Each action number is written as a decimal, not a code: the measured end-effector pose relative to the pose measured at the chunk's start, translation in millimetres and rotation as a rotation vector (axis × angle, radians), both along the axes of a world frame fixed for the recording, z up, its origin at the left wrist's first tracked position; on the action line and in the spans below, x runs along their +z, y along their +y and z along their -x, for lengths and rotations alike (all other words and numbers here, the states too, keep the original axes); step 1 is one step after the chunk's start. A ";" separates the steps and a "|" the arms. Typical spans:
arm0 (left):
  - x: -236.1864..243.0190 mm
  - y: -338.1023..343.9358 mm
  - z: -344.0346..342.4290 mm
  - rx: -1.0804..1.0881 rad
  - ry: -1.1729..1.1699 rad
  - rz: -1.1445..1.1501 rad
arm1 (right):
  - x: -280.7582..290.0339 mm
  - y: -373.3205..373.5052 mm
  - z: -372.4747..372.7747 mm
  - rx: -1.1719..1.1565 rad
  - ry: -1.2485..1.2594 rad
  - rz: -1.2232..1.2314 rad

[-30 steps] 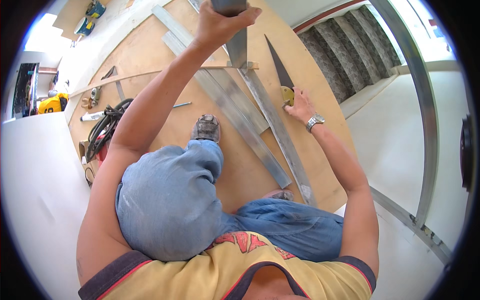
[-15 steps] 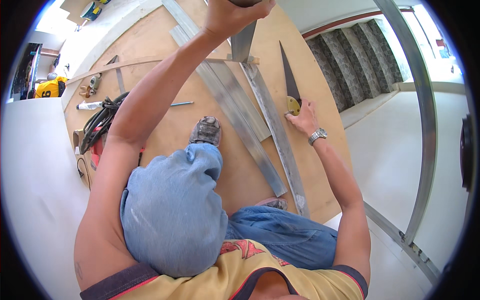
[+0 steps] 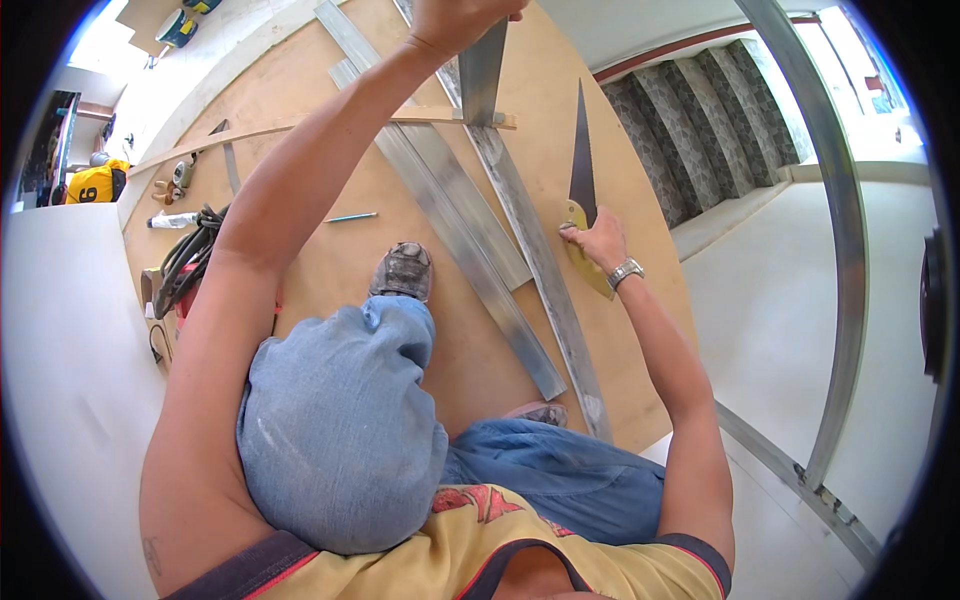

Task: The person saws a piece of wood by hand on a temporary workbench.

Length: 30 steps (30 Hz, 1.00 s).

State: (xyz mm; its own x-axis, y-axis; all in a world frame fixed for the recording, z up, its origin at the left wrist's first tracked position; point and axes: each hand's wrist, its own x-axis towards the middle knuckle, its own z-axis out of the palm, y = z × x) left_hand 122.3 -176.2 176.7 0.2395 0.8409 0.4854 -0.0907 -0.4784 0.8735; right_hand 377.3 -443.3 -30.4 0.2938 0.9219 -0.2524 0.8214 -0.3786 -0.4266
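Observation:
A hand saw (image 3: 582,160) with a dark toothed blade and a yellow handle is in my right hand (image 3: 602,240). My fingers are closed near the top of its handle, and the blade points to the far side over the wooden board (image 3: 640,330). At the upper edge my left hand (image 3: 462,22) is closed round a grey metal channel (image 3: 484,85) that stands up from the board. Part of that hand is cut off by the picture's edge. The channel's lower end meets a thin wooden strip (image 3: 300,122) lying across the board.
Long metal profiles (image 3: 480,270) lie between my feet and the saw. Left of my shoe (image 3: 402,270) are a pencil (image 3: 352,217), a coiled black cable (image 3: 195,255) and a tape measure (image 3: 182,173). Stairs (image 3: 700,130) and a metal frame (image 3: 848,230) stand on the right.
The saw has turned more upright, its tip swinging right, and more of the yellow handle shows below my right hand. My left hand sits slightly higher in the picture, still on the channel.

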 end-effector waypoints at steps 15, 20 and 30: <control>-2.9 0.3 8.9 -0.034 -0.075 0.030 | 105.5 37.1 62.3 -0.014 0.733 0.027; -4.6 -3.3 -1.0 -0.048 -0.056 -0.003 | 96.2 31.8 72.7 0.006 1.030 0.037; -7.2 -5.2 10.2 0.003 -0.017 0.032 | 75.3 33.8 131.6 -0.412 1.933 -0.152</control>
State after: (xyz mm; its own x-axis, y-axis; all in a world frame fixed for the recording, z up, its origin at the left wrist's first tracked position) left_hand 112.1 -181.4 169.5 0.2288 0.8569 0.4620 -0.1038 -0.4504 0.8868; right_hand 245.7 -409.5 44.8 -0.0634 0.9227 -0.3803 -0.8052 -0.2724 -0.5267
